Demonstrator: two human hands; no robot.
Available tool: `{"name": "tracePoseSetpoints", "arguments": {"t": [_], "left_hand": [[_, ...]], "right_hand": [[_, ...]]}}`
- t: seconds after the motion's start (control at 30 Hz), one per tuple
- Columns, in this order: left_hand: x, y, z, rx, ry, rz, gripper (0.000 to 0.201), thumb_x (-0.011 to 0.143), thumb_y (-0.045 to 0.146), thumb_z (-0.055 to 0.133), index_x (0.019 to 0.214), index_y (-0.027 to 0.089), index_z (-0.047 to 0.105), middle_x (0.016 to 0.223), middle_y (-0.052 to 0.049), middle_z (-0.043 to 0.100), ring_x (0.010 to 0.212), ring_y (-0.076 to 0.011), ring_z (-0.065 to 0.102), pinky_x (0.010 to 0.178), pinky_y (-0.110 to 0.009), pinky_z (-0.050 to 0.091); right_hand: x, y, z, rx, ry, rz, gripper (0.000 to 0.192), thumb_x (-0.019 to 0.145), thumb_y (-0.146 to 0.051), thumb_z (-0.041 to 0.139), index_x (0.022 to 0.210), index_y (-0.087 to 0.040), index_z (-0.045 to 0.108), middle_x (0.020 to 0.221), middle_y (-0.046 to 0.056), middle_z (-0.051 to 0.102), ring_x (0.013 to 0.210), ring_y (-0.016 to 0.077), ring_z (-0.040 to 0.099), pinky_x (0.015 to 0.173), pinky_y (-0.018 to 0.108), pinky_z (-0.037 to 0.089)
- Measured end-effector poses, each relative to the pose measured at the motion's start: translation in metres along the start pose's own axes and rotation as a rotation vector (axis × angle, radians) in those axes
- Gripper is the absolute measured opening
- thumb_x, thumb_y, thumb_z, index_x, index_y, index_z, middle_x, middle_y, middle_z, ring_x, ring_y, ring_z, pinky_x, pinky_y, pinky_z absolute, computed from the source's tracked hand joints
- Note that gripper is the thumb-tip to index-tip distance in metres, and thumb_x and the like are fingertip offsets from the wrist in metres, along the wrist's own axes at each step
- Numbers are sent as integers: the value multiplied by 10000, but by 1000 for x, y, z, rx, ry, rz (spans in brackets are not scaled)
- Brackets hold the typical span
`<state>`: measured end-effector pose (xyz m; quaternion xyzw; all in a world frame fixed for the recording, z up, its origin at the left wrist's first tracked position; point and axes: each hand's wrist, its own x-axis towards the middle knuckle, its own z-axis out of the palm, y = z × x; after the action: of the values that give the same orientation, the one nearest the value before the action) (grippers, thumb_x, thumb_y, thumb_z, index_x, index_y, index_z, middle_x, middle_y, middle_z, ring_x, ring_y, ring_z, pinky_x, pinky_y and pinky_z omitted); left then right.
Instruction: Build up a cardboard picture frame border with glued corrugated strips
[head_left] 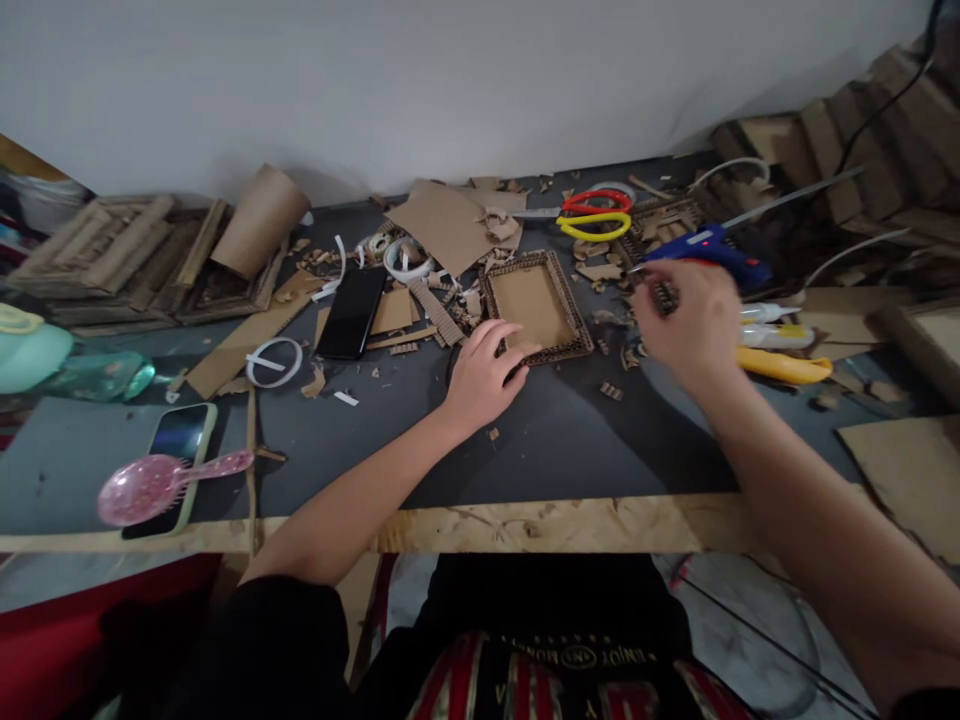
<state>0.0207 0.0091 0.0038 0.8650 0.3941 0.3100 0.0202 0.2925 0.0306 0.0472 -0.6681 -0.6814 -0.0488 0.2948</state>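
Note:
My left hand (489,372) rests with its fingers apart on the near left corner of a small rectangular cardboard frame (571,300). The frame has a flat brown base and walls of corrugated strips. My right hand (694,315) is closed in a pinch beside the tip of a blue glue gun (731,255). Between its fingers shows what looks like a small piece of corrugated cardboard (664,297), partly hidden. The glue gun lies behind that hand with a long glue stick (795,195) in its back and a small red light.
Scissors (596,215) with red and yellow handles lie behind the frame among cardboard scraps. A black phone (352,312), paper rings (274,362) and a pink hairbrush (142,490) are at left. A yellow-handled tool (784,365) lies at right. Stacked cardboard frames (97,250) stand at both ends.

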Motion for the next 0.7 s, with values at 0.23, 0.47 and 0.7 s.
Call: {"name": "tracePoseSetpoints", "arguments": {"t": [0.23, 0.47, 0.7], "left_hand": [[0, -1, 1, -31, -1, -30, 181, 937, 211, 587, 1079, 202, 699, 1247, -104, 648, 1276, -281, 537, 1100, -535, 468], [1, 0, 1, -33, 3, -35, 190, 923, 196, 608, 1082, 194, 712, 1190, -95, 679, 1232, -272, 576, 1069, -528, 503], [-1, 0, 2, -21, -45, -25, 251, 954, 205, 578, 1164, 147, 704, 1292, -135, 670, 1304, -288, 543, 1094, -536, 491]], "right_hand": [[53, 92, -4, -353, -112, 300, 636, 763, -680, 677, 1171, -195, 633, 1193, 214, 666, 1146, 382, 598, 946, 590, 490], [55, 123, 16, -229, 46, 108, 631, 773, -858, 503, 748, -244, 646, 674, 146, 581, 741, 322, 578, 638, 567, 467], [28, 49, -14, -131, 28, 43, 535, 950, -649, 436, 1219, -216, 598, 1164, 221, 669, 1046, 372, 609, 784, 498, 465]]}}
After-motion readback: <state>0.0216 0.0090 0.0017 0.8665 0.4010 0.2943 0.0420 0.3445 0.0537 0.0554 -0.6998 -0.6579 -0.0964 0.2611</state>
